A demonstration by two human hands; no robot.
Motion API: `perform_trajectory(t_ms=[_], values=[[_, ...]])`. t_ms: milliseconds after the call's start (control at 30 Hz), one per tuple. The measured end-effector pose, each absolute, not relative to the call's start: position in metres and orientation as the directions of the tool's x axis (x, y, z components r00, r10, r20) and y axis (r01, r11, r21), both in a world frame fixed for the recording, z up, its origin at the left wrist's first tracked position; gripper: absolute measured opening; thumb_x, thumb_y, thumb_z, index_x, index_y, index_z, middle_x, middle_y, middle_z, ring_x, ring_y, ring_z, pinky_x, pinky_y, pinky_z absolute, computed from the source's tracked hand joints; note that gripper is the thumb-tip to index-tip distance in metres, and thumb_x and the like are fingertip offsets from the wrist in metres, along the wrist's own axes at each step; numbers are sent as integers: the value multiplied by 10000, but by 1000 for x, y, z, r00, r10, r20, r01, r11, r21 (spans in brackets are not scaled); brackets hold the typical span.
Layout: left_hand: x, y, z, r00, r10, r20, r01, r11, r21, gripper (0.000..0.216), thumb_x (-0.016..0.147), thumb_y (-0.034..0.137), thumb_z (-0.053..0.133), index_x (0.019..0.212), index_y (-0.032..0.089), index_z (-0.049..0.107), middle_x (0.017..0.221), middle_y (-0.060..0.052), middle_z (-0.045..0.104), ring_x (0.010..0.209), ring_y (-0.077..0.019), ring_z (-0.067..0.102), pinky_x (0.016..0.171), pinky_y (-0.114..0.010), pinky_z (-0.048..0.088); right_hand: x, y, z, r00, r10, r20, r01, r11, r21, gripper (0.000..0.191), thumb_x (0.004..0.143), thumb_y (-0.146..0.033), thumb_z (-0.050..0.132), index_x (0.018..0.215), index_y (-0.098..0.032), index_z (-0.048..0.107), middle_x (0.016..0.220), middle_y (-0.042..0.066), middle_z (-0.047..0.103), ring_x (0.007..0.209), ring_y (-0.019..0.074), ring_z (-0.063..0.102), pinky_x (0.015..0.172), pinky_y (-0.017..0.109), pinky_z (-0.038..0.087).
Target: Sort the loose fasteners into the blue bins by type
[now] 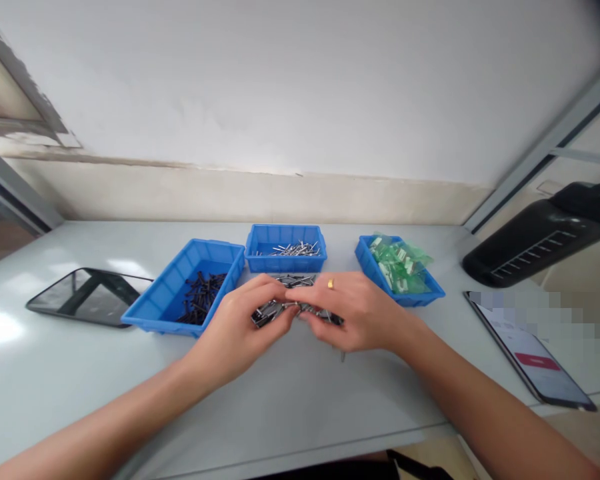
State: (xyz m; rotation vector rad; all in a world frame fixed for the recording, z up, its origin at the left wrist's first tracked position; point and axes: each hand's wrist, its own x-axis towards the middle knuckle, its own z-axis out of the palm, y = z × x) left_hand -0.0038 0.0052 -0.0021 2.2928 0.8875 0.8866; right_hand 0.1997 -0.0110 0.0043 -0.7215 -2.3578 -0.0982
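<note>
My left hand (pixel 240 320) and my right hand (pixel 357 310) meet at the middle of the white table, fingers curled and pinched over a pile of small dark metal parts (pixel 273 310). Each hand grips some of these parts. A ring is on my right hand. More loose metal parts (pixel 295 280) lie just behind the fingers, in front of the middle bin.
Three blue bins stand behind the hands: a left one (pixel 173 293) with black screws, a middle one (pixel 285 260) with silver pins, a right one (pixel 375 263) with green packets. A dark tablet (pixel 85 297) lies left, a phone (pixel 535 360) right, a black device (pixel 540 240) far right.
</note>
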Motion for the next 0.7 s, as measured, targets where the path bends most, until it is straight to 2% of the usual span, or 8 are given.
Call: perform_trajectory(t_ms=[133, 267, 567, 700], values=[[-4, 3, 2, 505, 722, 473, 371, -676, 636, 69, 841, 203, 571, 881, 223, 622, 880, 18, 613, 828, -113, 570, 745, -230, 460, 204, -7, 5, -590, 563, 579, 630, 769, -106, 189, 879, -240, 501, 1000, -131, 597, 743, 24, 615, 679, 133, 534, 586, 250, 401], [-4, 3, 4, 491, 710, 504, 363, -693, 623, 77, 835, 194, 579, 890, 227, 621, 873, 22, 617, 830, -112, 572, 745, -229, 463, 206, -2, 3, -621, 488, 613, 593, 804, -39, 197, 917, -207, 425, 918, -138, 610, 667, 13, 600, 611, 120, 512, 575, 246, 393], [-2, 4, 1, 577, 710, 404, 368, -667, 647, 89, 853, 199, 538, 887, 216, 619, 873, 16, 599, 818, -108, 561, 730, -221, 455, 202, -5, 0, -580, 369, 726, 552, 834, 18, 128, 897, -192, 479, 971, -150, 575, 677, -4, 623, 605, 100, 538, 593, 226, 423], [-2, 3, 1, 614, 702, 360, 370, -659, 654, 115, 856, 198, 517, 897, 223, 621, 876, 13, 594, 812, -112, 556, 717, -222, 452, 201, -5, -1, -577, 376, 725, 563, 826, 19, 145, 906, -209, 474, 1014, -159, 557, 683, -11, 631, 605, 97, 556, 583, 223, 427]])
